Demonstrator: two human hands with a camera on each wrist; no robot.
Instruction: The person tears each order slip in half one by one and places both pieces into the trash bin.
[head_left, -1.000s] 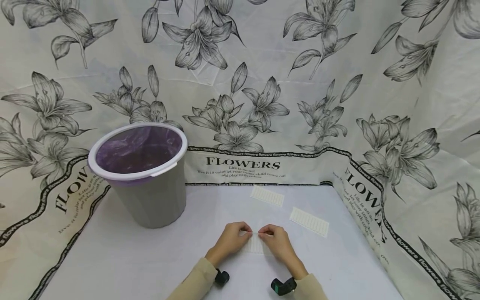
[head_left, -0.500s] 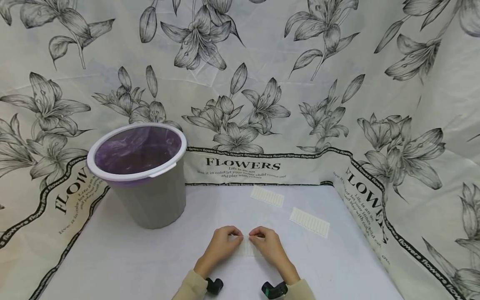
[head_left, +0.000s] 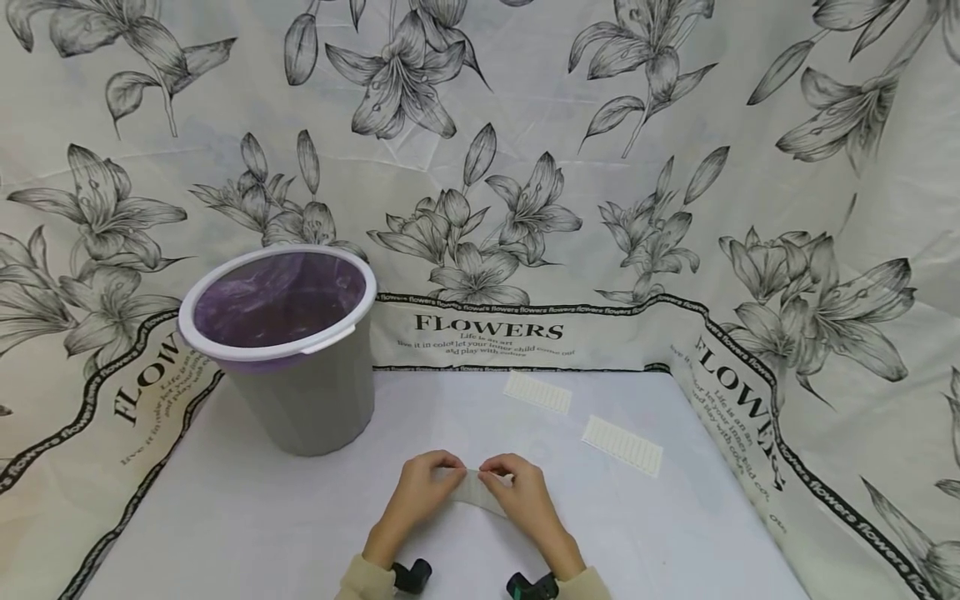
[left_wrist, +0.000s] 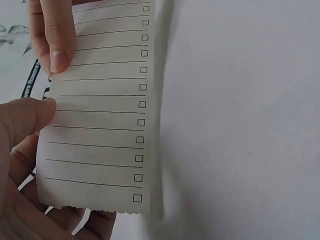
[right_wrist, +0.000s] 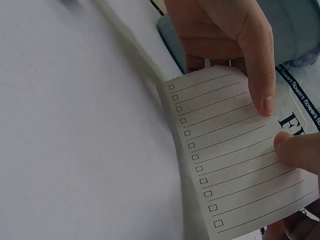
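Observation:
A slip of checklist paper, printed with ruled lines and a column of small boxes, is held up off the tabletop and bows slightly. My left hand pinches its far long edge, thumb on the printed face and fingers behind. Close beside it, my right hand pinches that same edge. From the left wrist, the paper shows a ragged short end near the left fingers. The right wrist view has the right thumb on the lined face, a small gap from the left thumb.
Two more pale slips, a farther one and a nearer one, lie flat on the white table to the right. A grey bin with a purple liner stands at the left. Flowered cloth rises behind and at both sides.
Both hands have shifted left and a little nearer, keeping their pinch on the paper. The paper, flatter and paler before, now stands tilted and looks greyer. The other two slips stay put.

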